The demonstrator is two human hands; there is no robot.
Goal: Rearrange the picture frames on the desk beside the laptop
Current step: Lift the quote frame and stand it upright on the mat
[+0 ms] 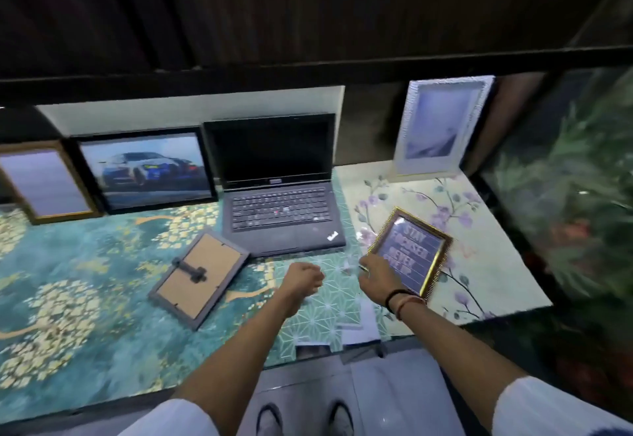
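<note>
A black laptop [281, 189] stands open in the middle of the desk. Right of it lies a small gold frame [411, 250] with "STAY FOCUSED" text, and my right hand [375, 281] rests on its near left edge, fingers on it. My left hand [303, 279] hovers as a closed fist in front of the laptop, holding nothing. A grey frame [200, 273] lies face down at the left, cardboard back and stand up. A black frame with a car picture [145, 170] and a wood frame [44, 183] lean at the back left. A white frame [442, 127] stands at the back right.
The desk [85, 315] is covered with teal-gold and floral patterned sheets. A dark wall panel runs along the back. Green foliage [575, 195] fills the right side past the desk edge. My shoes [305, 418] show on the tiled floor below the front edge.
</note>
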